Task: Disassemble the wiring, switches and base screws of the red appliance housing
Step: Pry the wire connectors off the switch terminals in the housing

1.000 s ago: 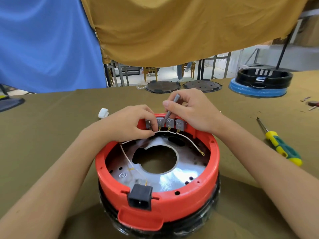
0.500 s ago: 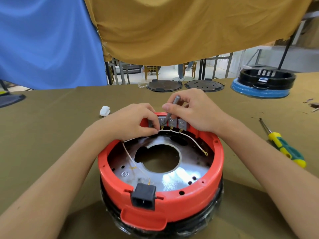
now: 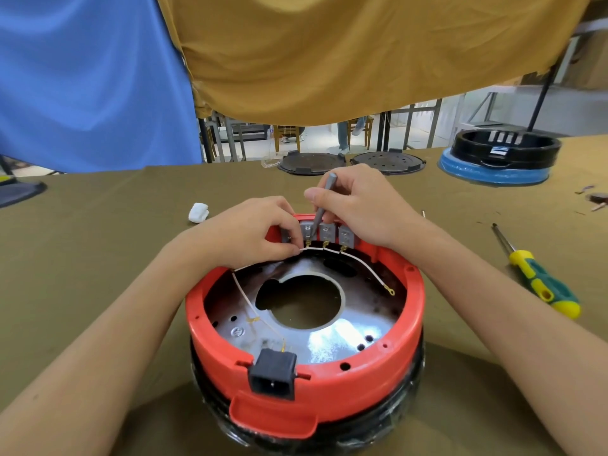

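The round red housing (image 3: 329, 383) sits upside down on the table in front of me, its metal base plate (image 3: 358, 311) exposed. A row of grey switches (image 3: 345, 236) lines its far inner wall. My left hand (image 3: 250, 230) pinches the white wire (image 3: 362, 261) at the left end of that row. My right hand (image 3: 358, 205) grips a thin grey tool (image 3: 324, 200) with its tip down on a switch. A second white wire (image 3: 245, 297) runs toward the black power socket (image 3: 273, 373) at the near rim.
A yellow-and-green screwdriver (image 3: 539, 284) lies to the right on the olive cloth. A small white part (image 3: 199, 212) lies at the left. Two black round plates (image 3: 311, 162) and a black-and-blue housing (image 3: 500, 158) stand at the far edge. Small parts (image 3: 595, 199) lie far right.
Both hands have stayed at the switch row; the grey tool has tilted a little more upright. The view has shifted slightly.
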`<state>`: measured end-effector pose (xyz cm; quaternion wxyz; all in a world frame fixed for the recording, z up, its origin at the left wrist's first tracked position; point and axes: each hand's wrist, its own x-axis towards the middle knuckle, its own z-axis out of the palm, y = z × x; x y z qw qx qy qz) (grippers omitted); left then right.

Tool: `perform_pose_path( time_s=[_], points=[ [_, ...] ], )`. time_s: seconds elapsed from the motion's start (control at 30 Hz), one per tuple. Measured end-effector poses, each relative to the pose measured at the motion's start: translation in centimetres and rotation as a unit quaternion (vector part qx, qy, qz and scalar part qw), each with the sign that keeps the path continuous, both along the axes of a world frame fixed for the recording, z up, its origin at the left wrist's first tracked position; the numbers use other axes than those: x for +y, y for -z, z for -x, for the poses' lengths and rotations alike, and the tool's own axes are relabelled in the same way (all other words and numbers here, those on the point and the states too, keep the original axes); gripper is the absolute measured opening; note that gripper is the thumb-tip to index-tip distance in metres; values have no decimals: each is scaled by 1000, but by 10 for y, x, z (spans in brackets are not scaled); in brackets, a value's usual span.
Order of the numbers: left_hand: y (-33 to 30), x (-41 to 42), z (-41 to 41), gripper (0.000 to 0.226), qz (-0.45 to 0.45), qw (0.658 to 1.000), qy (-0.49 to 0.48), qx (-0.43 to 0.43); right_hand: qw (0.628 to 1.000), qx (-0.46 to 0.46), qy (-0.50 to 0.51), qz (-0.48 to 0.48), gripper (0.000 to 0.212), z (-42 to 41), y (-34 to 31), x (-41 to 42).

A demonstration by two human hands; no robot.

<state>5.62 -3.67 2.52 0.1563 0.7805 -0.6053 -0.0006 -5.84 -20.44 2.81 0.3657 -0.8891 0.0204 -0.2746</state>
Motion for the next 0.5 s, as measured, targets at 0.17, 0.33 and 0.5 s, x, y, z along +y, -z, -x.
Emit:
perform_pose_path(
  time_s=[0.17,0.33,0.5],
  points=[
    [2,-1,-2,7,5,1000,1,-6,996,-19,-13,89,27,4,2,3],
    [3,-1,-4,3,9,1000,3,-13,998,-7,-14,66,28,0,2,1],
    [2,-1,-4,6,8,1000,7,-5,999,7,-12,-35,28,-6,3,-4]
  ],
)
